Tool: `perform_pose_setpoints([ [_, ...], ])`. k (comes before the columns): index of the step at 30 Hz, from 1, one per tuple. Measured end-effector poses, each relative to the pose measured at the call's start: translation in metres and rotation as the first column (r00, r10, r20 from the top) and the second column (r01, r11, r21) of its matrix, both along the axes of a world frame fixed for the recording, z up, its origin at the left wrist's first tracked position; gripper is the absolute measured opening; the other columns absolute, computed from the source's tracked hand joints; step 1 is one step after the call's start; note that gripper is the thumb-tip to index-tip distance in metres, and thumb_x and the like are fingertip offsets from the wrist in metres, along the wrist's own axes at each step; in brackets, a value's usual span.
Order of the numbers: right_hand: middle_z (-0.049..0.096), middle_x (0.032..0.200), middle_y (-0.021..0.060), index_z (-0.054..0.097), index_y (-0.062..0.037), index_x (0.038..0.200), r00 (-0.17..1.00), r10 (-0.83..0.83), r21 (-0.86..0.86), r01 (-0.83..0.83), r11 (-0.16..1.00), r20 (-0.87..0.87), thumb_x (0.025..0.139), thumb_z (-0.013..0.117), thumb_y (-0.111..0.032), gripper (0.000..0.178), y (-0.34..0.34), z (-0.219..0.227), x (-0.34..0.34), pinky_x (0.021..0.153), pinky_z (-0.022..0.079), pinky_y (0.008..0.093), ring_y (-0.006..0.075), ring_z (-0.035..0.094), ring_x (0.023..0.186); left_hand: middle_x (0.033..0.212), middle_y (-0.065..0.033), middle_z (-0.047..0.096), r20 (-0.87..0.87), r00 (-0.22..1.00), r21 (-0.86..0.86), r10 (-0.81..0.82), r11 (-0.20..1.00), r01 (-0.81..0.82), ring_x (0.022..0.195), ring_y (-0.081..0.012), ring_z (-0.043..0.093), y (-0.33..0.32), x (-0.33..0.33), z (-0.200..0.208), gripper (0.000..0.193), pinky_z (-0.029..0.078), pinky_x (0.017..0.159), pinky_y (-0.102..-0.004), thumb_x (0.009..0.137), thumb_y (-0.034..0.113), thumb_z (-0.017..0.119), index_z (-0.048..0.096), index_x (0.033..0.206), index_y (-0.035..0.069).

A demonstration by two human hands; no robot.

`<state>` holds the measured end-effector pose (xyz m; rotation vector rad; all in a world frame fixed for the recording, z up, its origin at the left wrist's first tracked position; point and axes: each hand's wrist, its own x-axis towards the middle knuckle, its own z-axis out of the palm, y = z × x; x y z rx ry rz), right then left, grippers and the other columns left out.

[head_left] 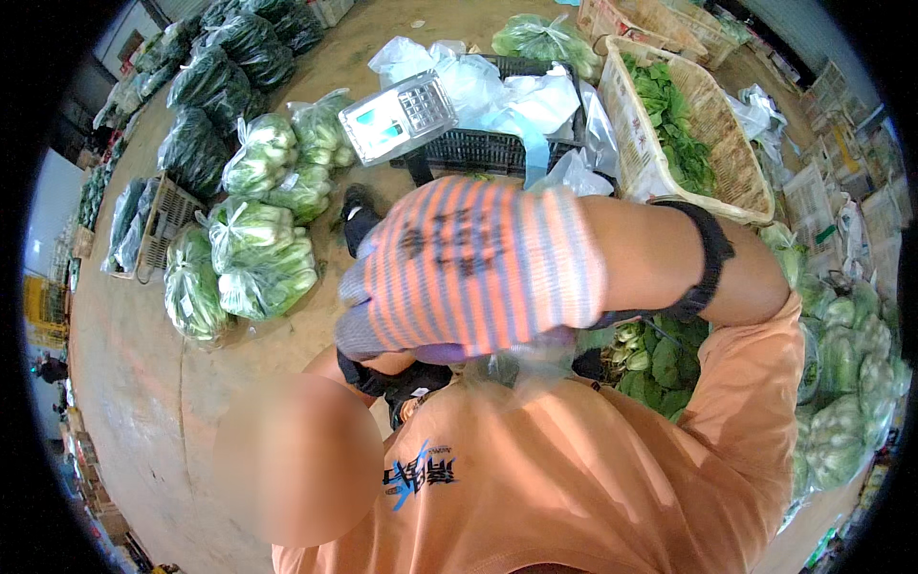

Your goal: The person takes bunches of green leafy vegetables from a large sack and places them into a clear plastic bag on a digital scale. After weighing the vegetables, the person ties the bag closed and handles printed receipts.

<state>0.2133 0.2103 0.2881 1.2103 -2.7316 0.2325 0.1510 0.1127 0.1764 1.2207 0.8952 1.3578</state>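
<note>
My right hand [459, 273] fills the middle, in a knit glove striped orange and bluish purple, with dark smudges on its back. Its grey fingertips curl downward at the left, and whatever they hold is hidden beneath. My left arm comes in from the lower left with a black band [361, 377] at the wrist. The left hand lies mostly behind the right glove, so its fingers cannot be seen. A clear plastic bag [521, 368], smeared by motion, hangs just below the gloved hand, close to my orange shirt [574, 459].
Bagged leafy greens [263, 258] stand on the floor at the left, before dark sacks [229, 57]. A scale [400, 117] rests against a black crate [459, 153] with plastic bags. A cream crate [746, 196] holds greens. Loose vegetables [660, 364] and bagged produce [841, 411] lie at the right.
</note>
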Motion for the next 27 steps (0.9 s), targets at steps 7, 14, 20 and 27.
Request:
perform_pose_setpoints([
  [7,0.057,0.104,0.0109,0.046,-0.0061,0.116,0.859,-0.318,-0.315,0.456,0.832,0.402,0.071,0.065,-0.018,0.050,0.048,0.005,-0.003,0.074,0.047,0.0319,0.0217,0.058,0.090,0.115,-0.0104,0.048,-0.009,0.995,0.127,-0.102,0.987,0.103,0.096,-0.0179,0.049,0.001,-0.005,-0.025,0.030,0.041,0.083,-0.0276,0.087,0.010,0.044,0.046,0.114,-0.002],
  [14,0.061,0.072,0.0076,0.059,-0.0029,0.080,0.788,-0.420,-0.458,0.607,0.649,0.450,0.071,0.065,-0.009,0.013,0.074,-0.041,0.048,0.054,0.046,0.0281,0.0185,0.058,0.059,0.109,-0.0195,0.052,0.385,0.888,0.059,-0.250,0.967,0.247,0.097,-0.0219,0.053,0.013,-0.021,-0.032,0.038,0.045,0.082,-0.0259,0.090,0.017,0.038,0.040,0.121,-0.004],
  [20,0.057,0.082,0.0016,0.060,-0.0193,0.085,0.882,-0.417,-0.076,0.410,0.909,-0.219,0.064,0.065,-0.026,0.022,0.044,-0.073,0.077,0.056,0.044,0.0337,0.0216,0.057,0.074,0.090,-0.0123,0.060,0.164,0.971,-0.071,0.172,0.984,-0.162,0.084,-0.0205,0.058,0.006,-0.023,-0.034,0.025,0.046,0.074,-0.0306,0.081,0.013,0.050,0.056,0.099,-0.003],
  [27,0.055,0.100,0.0100,0.053,-0.0058,0.103,0.870,-0.342,-0.760,0.482,0.436,0.355,0.077,0.055,-0.014,0.027,0.082,-0.129,0.038,0.082,0.040,0.0328,0.0218,0.052,0.095,0.076,-0.0103,0.059,-0.545,0.839,0.196,-0.011,0.970,0.140,0.072,-0.0210,0.057,0.015,-0.024,0.012,0.010,0.045,0.063,-0.0281,0.073,0.011,0.056,0.059,0.076,0.002],
])
